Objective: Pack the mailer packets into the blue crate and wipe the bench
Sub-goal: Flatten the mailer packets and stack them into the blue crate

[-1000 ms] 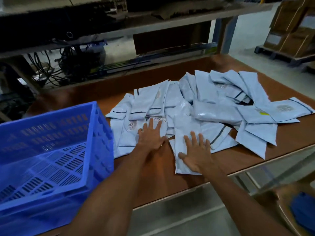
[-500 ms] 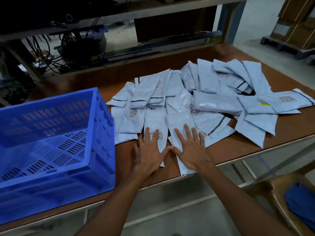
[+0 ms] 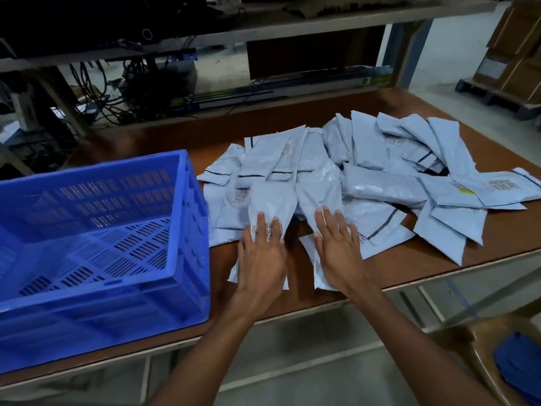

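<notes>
The brown surface fills the middle of my view. Its left part is hidden under the blue crate, and its right end is cut off by the frame. The far band behind the pile lies bare in shadow, and a bare strip runs along the near edge to the right of my hands.

The crate stands at the near left, close to the near edge. Its left side is out of view, and through the open top I see its slotted floor.

The mailer packets are all on the surface, none in the crate. They lie in one overlapping heap from just beside the crate's right wall to the right, where the last one is clipped by the frame. Many show only a corner under the others, so I cannot count them. Their printed labels are too blurred to read.

My left hand lies flat with fingers straight, pressing on one packet whose near end is mostly hidden under my palm. My right hand is likewise flat and spread on the neighbouring packet. A narrow gap of bare surface shows between the two packets.

At the near right, below the surface, a chair carries something blue, cut off and unclear.
</notes>
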A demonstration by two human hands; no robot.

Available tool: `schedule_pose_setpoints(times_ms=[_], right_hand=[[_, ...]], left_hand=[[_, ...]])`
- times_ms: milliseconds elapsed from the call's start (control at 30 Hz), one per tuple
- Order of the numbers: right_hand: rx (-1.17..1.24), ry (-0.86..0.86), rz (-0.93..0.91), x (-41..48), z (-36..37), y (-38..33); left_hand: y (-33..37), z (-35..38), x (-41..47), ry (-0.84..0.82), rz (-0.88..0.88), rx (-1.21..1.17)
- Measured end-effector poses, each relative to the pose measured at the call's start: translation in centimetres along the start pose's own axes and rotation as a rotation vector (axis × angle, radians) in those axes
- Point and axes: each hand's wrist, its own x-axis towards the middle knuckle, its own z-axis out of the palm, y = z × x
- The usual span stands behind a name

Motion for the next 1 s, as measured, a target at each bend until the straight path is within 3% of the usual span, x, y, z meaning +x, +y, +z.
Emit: schedule_pose_setpoints(times_ms=[200, 300, 400, 567, 700, 833, 1000], right_hand=[[0.214, 0.262, -0.173, 4.7, -7.8, -10.7], [0.349, 0.251, -0.303, 6.6, -9.8, -18.4], [0.494, 0.109, -0.420, 7.6, -9.2, -26.4], [0.196, -0.140, -0.476, 9.0, -2.4, -35.9], [-0.080, -0.406, -0.360, 8.8, 1.8, -36.6], [-0.254, -0.597, -0.211, 9.1, 3.9, -36.5], [-0.473, -0.972, -0.222, 8.8, 5.3, -36.5]], left_hand=[[-2.9, -14.4, 0.1, 0.342, -0.035, 0.044], [-8.6, -19.2, 0.2, 0.378, -0.094, 0.160], [-15.9, -20.5, -0.6, 0.340, -0.199, 0.236], [-26.1, -17.8, -0.7, -0.004, -0.335, 0.208], [-29.9, -15.1, 0.6, -0.251, -0.362, 0.164], [-30.6, -12.7, 2.2, -0.604, -0.338, 0.120], [-30.7, -11.4, 2.6, -0.980, -0.067, 0.114]])
